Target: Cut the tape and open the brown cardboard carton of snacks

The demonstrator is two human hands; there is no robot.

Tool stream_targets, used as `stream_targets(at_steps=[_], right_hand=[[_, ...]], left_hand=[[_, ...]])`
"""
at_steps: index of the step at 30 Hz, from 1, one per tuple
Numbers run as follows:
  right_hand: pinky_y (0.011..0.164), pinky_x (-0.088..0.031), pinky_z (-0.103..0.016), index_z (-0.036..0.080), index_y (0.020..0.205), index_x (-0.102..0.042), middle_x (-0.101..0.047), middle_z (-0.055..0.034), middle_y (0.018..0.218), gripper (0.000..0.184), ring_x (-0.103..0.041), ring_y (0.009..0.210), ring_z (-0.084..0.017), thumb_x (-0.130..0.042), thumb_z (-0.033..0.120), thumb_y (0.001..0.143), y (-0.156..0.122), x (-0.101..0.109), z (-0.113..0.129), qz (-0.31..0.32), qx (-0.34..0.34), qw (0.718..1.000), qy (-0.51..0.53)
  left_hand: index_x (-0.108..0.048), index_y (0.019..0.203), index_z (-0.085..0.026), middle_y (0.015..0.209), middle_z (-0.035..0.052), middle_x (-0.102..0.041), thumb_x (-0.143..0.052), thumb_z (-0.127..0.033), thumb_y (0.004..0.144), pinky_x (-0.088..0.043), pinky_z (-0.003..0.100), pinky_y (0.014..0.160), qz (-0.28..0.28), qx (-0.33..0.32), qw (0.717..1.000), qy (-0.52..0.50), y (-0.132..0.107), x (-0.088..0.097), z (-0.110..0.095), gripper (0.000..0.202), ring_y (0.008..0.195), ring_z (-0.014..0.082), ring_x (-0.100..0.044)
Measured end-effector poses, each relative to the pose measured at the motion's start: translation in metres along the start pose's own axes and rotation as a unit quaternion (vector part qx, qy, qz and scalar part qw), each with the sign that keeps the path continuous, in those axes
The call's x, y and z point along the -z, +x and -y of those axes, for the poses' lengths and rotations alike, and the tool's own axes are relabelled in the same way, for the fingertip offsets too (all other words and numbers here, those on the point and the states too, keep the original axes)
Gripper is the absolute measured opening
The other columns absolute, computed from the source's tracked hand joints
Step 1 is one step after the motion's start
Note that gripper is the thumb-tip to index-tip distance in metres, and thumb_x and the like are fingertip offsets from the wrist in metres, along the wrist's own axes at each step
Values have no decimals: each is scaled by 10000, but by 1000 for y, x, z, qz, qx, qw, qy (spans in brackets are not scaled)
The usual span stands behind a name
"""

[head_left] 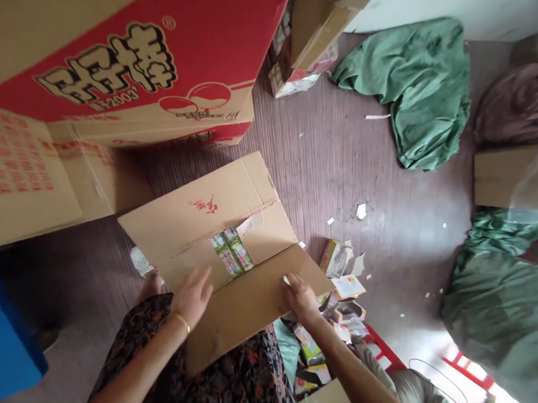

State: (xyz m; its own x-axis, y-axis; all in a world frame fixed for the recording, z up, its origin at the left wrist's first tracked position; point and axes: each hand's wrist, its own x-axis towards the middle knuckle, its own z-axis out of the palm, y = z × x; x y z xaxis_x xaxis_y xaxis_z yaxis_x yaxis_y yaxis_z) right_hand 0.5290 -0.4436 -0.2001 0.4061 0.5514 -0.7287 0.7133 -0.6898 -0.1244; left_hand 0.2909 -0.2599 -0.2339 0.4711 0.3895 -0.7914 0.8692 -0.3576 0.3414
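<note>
A cardboard carton (pixel 257 300) sits in front of me, its near flap folded out toward my lap. Through a gap between its flaps show several small green-and-pink packets (pixel 232 252). My left hand (pixel 193 297) is at the left side of the carton, somewhat blurred, fingers apart and holding nothing; whether it touches the cardboard I cannot tell. At the right end of the near flap is my right hand (pixel 301 296), its fingers curled closed. A small whitish tip (pixel 286 280) pokes out from them; its kind cannot be made out.
Large red-and-brown cartons (pixel 149 68) stand at the upper left, near a blue object (pixel 6 330). Crumpled green cloth (pixel 427 86) lies on the floor (pixel 313 174). Torn small boxes (pixel 346 319) are heaped right of my right hand, beside red bars (pixel 384 347).
</note>
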Motion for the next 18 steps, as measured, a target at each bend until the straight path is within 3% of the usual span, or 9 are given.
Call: stream_targets(at_steps=[2, 5, 8, 10, 12, 15, 18], right_hand=[[705, -373, -293, 190, 892, -603, -654, -59, 854, 198, -594, 814, -200, -438, 82, 869, 4, -10, 18, -20, -27, 999, -21], [796, -380, -324, 194, 929, -614, -673, -64, 885, 227, -601, 873, -214, -467, 55, 826, -5, -19, 21, -70, 6, 997, -20], [1030, -291, -420, 212, 1014, -619, -692, -64, 1050, 331, -566, 1110, -228, -448, 20, 806, -20, -21, 14, -152, 44, 987, 15], [1100, -192, -514, 232, 1044, -629, -645, -79, 1208, 364, -468, 1270, -258, -421, 33, 822, -25, -20, 14, -209, 0, 978, 26], [1087, -203, -572, 243, 1076, -643, -548, -109, 1346, 373, -379, 1350, -293, -392, 78, 855, -26, -21, 19, -264, -106, 957, 52], [1044, -300, -570, 239, 1182, -627, -419, -152, 1445, 376, -345, 1369, -320, -363, 196, 918, -25, -26, 31, -347, -268, 886, 152], [1048, -349, -518, 232, 1301, -564, -359, -153, 1481, 416, -357, 1364, -308, -357, 328, 954, -30, -34, 48, -381, -348, 808, 284]], left_hand=[[-427, 1446, -245, 1475, 221, -360, -543, -280, 880, -380, 519, 1059, -92, -13, 992, 83, 50, 23, 5, 579, 1353, 364, -380], [-409, 1442, -343, 1562, 196, -192, -664, -294, 818, -221, 593, 1128, -103, -94, 976, 167, 115, 45, -2, 676, 1440, 390, -196], [-349, 1456, -396, 1595, 158, -92, -738, -326, 759, -49, 652, 1134, -112, -139, 958, 223, 152, 53, -16, 801, 1466, 384, -74], [-327, 1462, -405, 1602, 147, -51, -735, -330, 761, -26, 674, 1120, -120, -143, 952, 244, 161, 55, -22, 815, 1466, 395, -26], [-337, 1461, -398, 1603, 145, -36, -704, -286, 783, -63, 695, 1106, -112, -141, 952, 249, 162, 57, -26, 778, 1460, 414, 10], [-363, 1463, -349, 1599, 162, -46, -606, -154, 818, -132, 723, 1079, -111, -125, 959, 229, 158, 55, -32, 716, 1450, 438, 28], [-377, 1464, -308, 1593, 185, -27, -472, -88, 858, -149, 724, 1077, -152, -104, 960, 211, 158, 49, -35, 651, 1445, 437, 37]])
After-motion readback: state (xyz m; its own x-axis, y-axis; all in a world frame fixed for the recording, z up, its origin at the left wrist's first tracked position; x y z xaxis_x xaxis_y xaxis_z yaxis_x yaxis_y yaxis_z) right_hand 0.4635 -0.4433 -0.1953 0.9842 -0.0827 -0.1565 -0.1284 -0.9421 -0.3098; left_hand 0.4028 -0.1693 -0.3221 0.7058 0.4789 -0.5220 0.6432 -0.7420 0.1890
